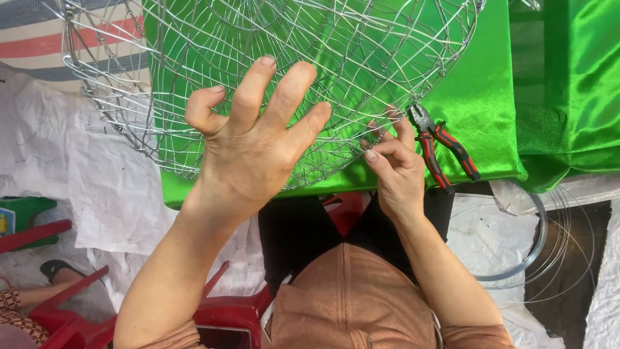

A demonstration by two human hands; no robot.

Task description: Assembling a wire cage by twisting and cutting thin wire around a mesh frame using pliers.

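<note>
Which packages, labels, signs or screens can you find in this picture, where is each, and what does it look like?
Green box-like container with a small blue and yellow label: far left edge, beside the red plastic chair; the label is partly cut off.
No other packages, signs or screens show.

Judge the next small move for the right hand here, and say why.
Probably finishing the twist by hand. The right hand pinches a wire at the edge of the wire frame, the left hand presses the frame flat on the green cloth, and the pliers lie unused beside it.
</note>
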